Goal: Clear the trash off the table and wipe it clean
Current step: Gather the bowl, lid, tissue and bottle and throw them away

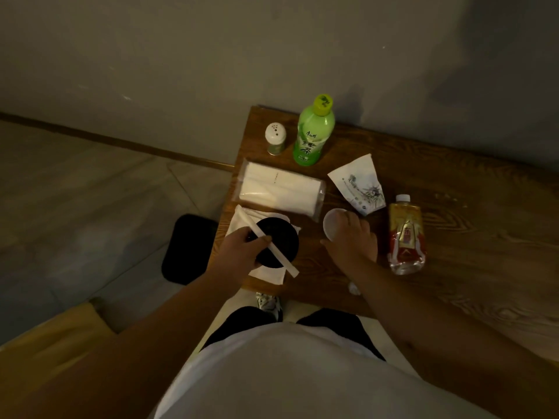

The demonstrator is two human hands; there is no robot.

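On the wooden table [472,225] a round black lid [282,237] lies on a white napkin [242,217] near the left front corner. My left hand [242,247] rests on the lid and pinches a white paper-wrapped stick [282,258] that lies slanted across it. My right hand [355,238] is closed over a small white cup [332,222]. A flattened printed paper cup [360,186] lies just behind that hand. A crushed clear bottle with a red and gold label [405,234] lies to the right. A small white crumpled scrap [354,288] shows under my right forearm.
A green tea bottle [314,131] and a white shaker [276,139] stand at the back left by the wall. A clear-wrapped tissue pack [279,189] lies in front of them. A black mat [187,249] lies on the floor left of the table.
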